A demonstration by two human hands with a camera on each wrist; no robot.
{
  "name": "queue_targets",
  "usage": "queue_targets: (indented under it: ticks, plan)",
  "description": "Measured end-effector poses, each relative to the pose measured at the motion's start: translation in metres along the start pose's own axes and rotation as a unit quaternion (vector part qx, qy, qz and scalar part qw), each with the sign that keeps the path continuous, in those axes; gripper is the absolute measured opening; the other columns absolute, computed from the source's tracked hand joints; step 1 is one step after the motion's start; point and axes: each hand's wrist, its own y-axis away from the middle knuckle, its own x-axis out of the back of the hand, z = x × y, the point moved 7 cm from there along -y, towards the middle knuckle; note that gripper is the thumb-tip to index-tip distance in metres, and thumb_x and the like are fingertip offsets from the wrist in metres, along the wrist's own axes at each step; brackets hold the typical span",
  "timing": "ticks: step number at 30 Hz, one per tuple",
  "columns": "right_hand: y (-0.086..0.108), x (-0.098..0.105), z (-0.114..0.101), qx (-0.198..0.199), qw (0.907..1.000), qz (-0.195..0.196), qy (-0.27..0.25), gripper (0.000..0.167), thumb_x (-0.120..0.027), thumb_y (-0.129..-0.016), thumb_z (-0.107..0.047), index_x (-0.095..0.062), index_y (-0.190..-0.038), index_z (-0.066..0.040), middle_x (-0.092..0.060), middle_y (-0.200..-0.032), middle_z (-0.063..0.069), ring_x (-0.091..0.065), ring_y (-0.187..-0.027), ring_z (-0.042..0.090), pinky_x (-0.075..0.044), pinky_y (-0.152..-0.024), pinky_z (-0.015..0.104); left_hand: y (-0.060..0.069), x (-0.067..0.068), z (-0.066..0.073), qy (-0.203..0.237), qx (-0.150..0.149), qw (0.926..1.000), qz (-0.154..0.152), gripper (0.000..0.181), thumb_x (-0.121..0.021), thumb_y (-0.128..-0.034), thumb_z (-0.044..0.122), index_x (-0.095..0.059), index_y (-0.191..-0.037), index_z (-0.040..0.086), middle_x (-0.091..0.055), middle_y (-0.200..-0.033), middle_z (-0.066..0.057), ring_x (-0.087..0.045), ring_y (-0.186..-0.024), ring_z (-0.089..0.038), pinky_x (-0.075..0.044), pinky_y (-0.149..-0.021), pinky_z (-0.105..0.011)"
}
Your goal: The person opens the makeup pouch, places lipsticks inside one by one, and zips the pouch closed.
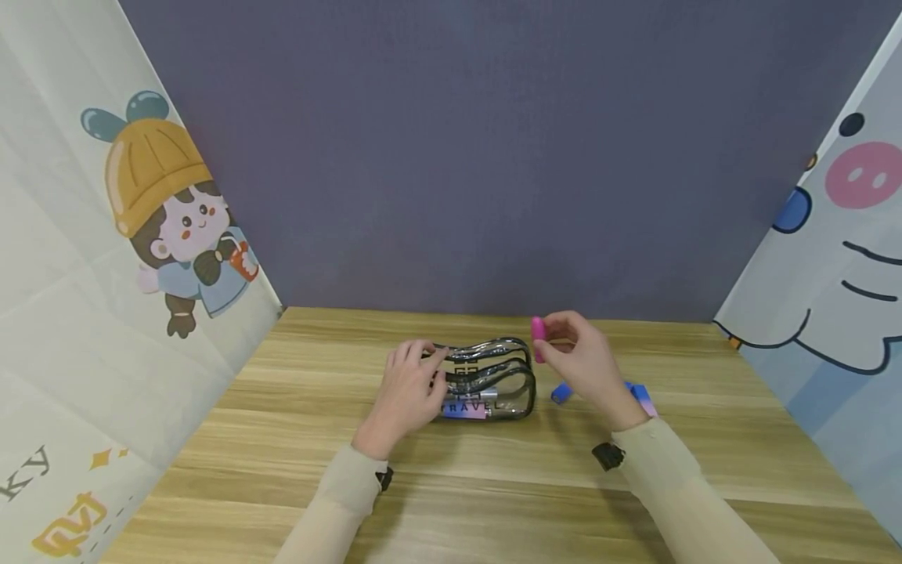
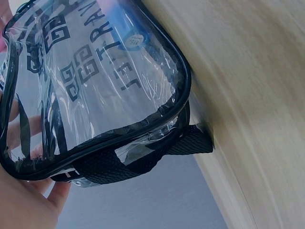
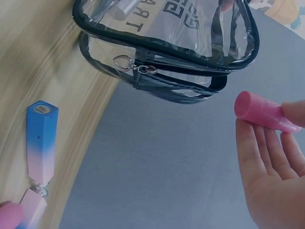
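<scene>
A clear plastic pouch [image 1: 524, 392] with black piping and printed letters lies on the wooden table. My left hand [image 1: 405, 384] grips its left part; in the left wrist view, fingers show through the plastic. Inside the pouch are a blue-to-pink tube [image 1: 465, 410] and a silver-coloured tube [image 3: 125, 8]. My right hand [image 1: 581, 356] pinches a pink cosmetic tube [image 3: 259, 110] between thumb and fingers, just right of the pouch. One end of that tube is rounded, the other flat. At the pouch's right end, the zipper with a heart-shaped pull [image 3: 123, 63] is partly open.
Blue-to-pink six-sided tubes [image 3: 42, 138] lie on the table [image 1: 296, 470] below and right of my right hand, with small metal rings between two of them. A pink rounded thing [image 3: 9, 215] shows beside them. A dark panel [image 1: 493, 157] stands behind; printed curtains [image 1: 70, 329] flank the sides.
</scene>
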Motion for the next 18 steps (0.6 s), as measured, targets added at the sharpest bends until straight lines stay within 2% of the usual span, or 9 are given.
queue_targets:
  ticks: [8, 18]
  plan:
    - [-0.003, -0.007, -0.008, 0.015, 0.9997, -0.012, -0.012, 0.033, -0.073, -0.09, 0.0, -0.06, -0.12, 0.005, -0.067, -0.112, 0.019, -0.067, -0.102, 0.03, -0.057, -0.084, 0.025, 0.0, -0.001, 0.0, -0.001, -0.001, 1.0, 0.003, 0.041, -0.051, -0.0976, 0.021, -0.066, -0.134, 0.008, -0.056, -0.127, -0.01, -0.046, -0.121, -0.031, -0.039, -0.102, -0.05]
    - [-0.004, -0.016, -0.012, 0.011, 0.9998, -0.01, -0.01, 0.032, -0.074, -0.089, 0.001, -0.061, -0.118, 0.005, -0.068, -0.11, 0.018, -0.067, -0.101, 0.031, -0.057, -0.086, 0.029, 0.0, -0.002, -0.002, -0.002, 0.0, 1.0, 0.001, 0.041, -0.051, -0.0978, 0.021, -0.066, -0.134, 0.008, -0.055, -0.127, -0.01, -0.046, -0.121, -0.031, -0.039, -0.101, -0.049]
